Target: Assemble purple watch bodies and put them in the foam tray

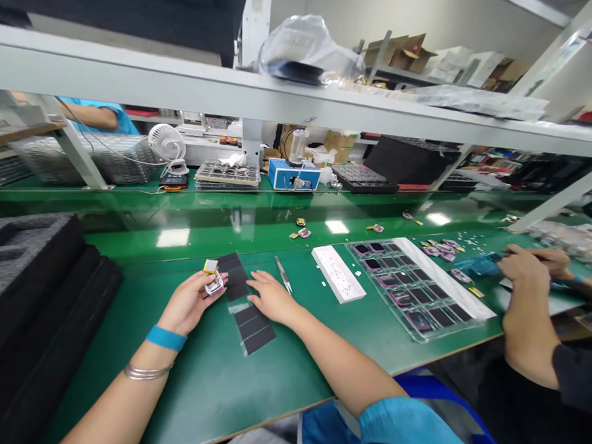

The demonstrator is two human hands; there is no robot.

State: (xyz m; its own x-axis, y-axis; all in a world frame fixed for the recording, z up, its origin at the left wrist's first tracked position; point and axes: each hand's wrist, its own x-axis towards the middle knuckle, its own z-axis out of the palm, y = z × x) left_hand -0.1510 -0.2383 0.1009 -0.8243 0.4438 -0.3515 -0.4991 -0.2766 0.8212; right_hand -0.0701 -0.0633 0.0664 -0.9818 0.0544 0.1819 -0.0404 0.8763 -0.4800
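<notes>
Device [214,285] pinched in left hand [188,302], right hand [274,297] (spread, seemingly empty) at black sheets [255,328]

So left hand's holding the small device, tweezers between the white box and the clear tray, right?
Wrong on the tweezers: head view shows them between the right hand and the white box. Left hand does hold the small device.
</notes>
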